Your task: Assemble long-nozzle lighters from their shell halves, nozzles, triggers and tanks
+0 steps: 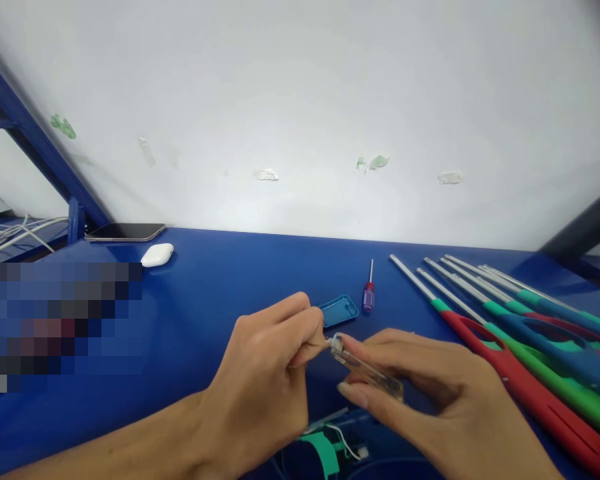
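Observation:
My right hand [420,387] grips a small clear rectangular plastic piece [367,372] between thumb and fingers. A whitish connector-like part [336,343] sits at its left end. My left hand [270,373] is closed in a pinch against that end; whatever its fingertips hold is mostly hidden. Beneath both hands lies a dark blue plastic housing [380,427] with a green part [324,453] and a white wire [347,443] ending in a small plug. Just beyond my left fingers rests a teal tray-shaped plastic cover [341,311].
A small purple-and-red-handled screwdriver [369,297] lies behind my hands. Several red, green and blue handles with metal rods [525,393] fill the right side. At the back left are a phone [126,231] and a white earbud case [157,255]. A white wall [300,120] bounds the blue table.

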`<state>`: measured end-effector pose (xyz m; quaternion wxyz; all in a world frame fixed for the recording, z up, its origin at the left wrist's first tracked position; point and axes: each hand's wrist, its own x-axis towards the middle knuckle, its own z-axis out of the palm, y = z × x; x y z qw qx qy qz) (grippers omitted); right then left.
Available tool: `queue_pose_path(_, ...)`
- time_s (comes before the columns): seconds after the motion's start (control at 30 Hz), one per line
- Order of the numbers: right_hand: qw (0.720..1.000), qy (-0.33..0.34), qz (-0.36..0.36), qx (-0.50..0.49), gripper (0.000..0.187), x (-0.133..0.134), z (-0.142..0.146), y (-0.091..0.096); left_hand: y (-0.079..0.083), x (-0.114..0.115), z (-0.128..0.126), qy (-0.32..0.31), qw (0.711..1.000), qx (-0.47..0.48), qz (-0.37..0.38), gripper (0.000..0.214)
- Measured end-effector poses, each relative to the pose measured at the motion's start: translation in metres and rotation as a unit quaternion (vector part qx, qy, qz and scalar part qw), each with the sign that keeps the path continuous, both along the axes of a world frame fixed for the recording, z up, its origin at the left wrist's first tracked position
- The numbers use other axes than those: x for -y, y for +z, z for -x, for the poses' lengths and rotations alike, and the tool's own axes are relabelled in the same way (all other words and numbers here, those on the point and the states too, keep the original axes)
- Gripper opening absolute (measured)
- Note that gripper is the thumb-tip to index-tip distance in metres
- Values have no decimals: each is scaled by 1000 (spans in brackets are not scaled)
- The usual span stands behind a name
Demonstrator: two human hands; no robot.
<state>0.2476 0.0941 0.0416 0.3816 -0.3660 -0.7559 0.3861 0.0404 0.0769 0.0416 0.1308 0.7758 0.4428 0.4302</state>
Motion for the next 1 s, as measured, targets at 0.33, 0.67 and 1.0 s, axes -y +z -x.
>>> queue_pose_path(0.33, 993, -113, 2, 41, 20, -27, -24, 16, 37, -5, 5, 11, 965, -116, 235, 19)
queue_pose_path(0.67, 982, 72, 15, 175, 10, -11, -34, 24, 34, -3, 10, -117, 906, -160, 375, 17)
queue_pose_path(1.0, 978, 41, 3, 205, 15, -3, -41, 6, 31, 2, 11, -91, 922, -154, 344, 11)
